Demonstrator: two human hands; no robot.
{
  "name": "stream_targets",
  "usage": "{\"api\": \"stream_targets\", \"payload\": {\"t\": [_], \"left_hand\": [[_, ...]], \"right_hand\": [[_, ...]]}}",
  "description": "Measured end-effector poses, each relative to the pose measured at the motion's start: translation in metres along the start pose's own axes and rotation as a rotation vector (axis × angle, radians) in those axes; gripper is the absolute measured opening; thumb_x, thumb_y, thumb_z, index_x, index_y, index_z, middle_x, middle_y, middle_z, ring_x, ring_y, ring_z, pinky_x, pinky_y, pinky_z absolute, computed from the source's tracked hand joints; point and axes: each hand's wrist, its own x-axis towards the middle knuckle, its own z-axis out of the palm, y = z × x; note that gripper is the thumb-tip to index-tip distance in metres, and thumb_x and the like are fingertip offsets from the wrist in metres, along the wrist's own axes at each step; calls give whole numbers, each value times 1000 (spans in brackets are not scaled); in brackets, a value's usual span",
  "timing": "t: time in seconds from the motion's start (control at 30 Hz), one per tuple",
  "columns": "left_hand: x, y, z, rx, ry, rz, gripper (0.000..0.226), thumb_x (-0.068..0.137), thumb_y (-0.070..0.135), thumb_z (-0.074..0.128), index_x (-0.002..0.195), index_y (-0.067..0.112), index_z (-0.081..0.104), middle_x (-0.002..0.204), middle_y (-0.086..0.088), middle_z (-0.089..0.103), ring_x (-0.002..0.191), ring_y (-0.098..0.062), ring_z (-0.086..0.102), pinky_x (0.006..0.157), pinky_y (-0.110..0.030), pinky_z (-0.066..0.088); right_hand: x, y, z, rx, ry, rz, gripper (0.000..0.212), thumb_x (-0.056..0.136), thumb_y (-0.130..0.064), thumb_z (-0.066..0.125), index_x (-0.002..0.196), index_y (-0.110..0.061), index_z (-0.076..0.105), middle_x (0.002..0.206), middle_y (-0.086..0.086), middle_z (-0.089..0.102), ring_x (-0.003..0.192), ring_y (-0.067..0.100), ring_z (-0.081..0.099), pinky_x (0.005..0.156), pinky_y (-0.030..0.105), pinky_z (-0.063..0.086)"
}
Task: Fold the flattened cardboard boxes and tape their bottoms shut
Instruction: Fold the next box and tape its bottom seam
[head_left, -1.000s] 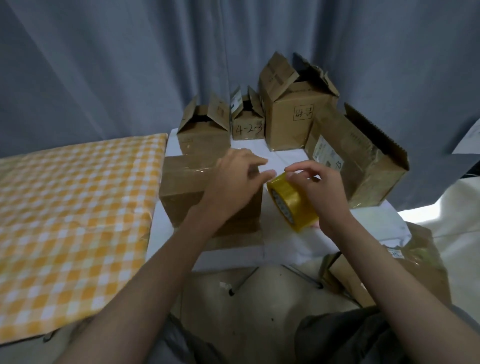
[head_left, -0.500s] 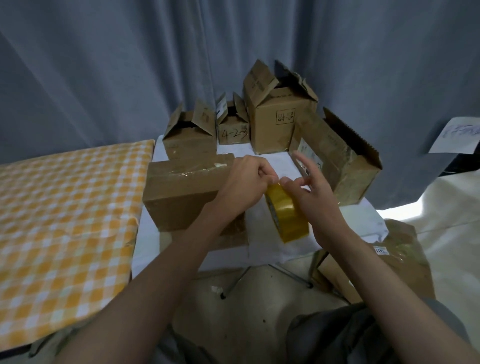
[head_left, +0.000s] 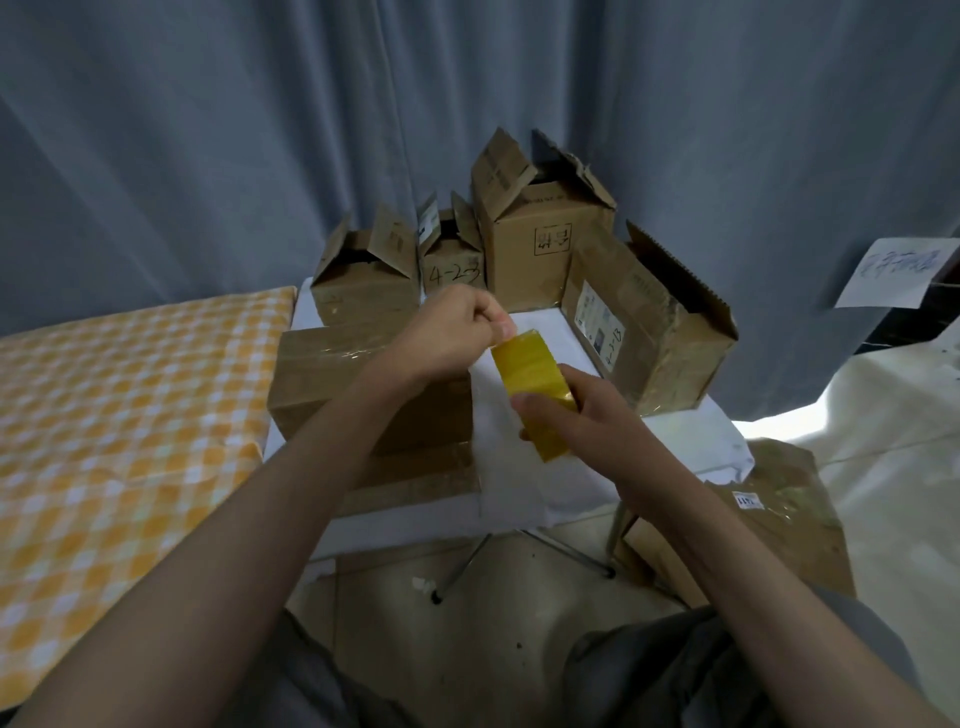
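A yellow roll of tape is held edge-on above the small white table. My right hand grips the roll from the right, thumb across its near side. My left hand pinches the tape's free end at the top of the roll, fingers curled. Under my left forearm lies a brown cardboard box on its side, glossy tape across its upper face.
Several folded boxes with open flaps stand at the table's back, one larger box at the right. Flattened cardboard leans beside the table on the right. An orange checked cloth covers the surface at left. Grey curtains hang behind.
The roll has turned edge-on and risen a little. My left hand has moved from beside the roll to its top and now pinches the tape end; my right hand has shifted lower on the roll.
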Motion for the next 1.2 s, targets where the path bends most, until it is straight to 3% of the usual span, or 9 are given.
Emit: {"api": "stream_targets", "payload": {"t": [0.13,0.23,0.33,0.47,0.57,0.67,0.8,1.07,1.2], "left_hand": [[-8,-2,-24,-116,-47,-57,13,98,16,60,96,11,71,88,10,63,80,-1,54,71,-21,43],[-11,-7,-43,-202,-47,-85,12,97,19,61,93,15,72,86,4,67,82,-9,57,79,-26,48],[-11,-12,-47,-175,-93,-87,16,92,28,69,90,13,74,82,5,67,81,-9,58,79,-26,47],[-2,-25,-45,-171,-57,-118,16,86,30,75,89,15,73,88,4,68,83,-8,59,72,-20,48],[9,-30,-50,-186,-46,-106,9,88,25,72,85,17,71,90,0,69,81,-10,60,65,-14,50],[25,-35,-66,-123,-2,-59,8,87,28,73,83,21,71,90,3,69,87,-11,61,80,-24,51],[52,-50,-83,-62,151,-49,10,84,29,77,80,23,70,83,5,67,80,-9,60,83,-29,50],[78,-61,-57,24,189,10,9,92,19,69,90,15,61,80,11,59,70,5,52,59,-5,38],[89,-68,-46,59,178,33,11,93,20,67,88,17,58,85,9,56,78,-1,51,70,-13,39]], "right_hand": [[3,-14,1,-9,71,46,30,93,-48,61,91,-18,66,76,-5,67,55,-5,65,52,11,51],[5,-17,9,-83,126,72,45,90,-55,61,92,-11,69,71,-4,67,48,-6,62,43,7,44],[1,-13,11,-86,105,120,48,90,-58,59,89,-11,70,65,-6,67,52,0,66,44,10,45],[-11,-11,8,-44,-35,184,26,96,-46,55,84,-25,64,89,-7,64,82,9,61,78,28,52],[-20,-18,2,42,-112,178,19,100,-30,52,82,-29,58,88,-16,56,79,1,53,73,17,44],[-21,-20,7,30,-66,151,19,97,-39,57,83,-27,62,90,-12,67,77,3,61,69,19,50],[-26,-12,22,54,-38,160,32,96,-40,58,83,-12,67,57,0,68,51,10,65,50,19,51],[-33,-9,47,229,-39,110,20,99,-31,55,108,-14,60,77,5,74,69,18,72,73,38,59],[-29,-9,50,248,-7,137,22,98,-36,55,109,-17,59,81,5,75,74,19,73,77,39,59]]}}
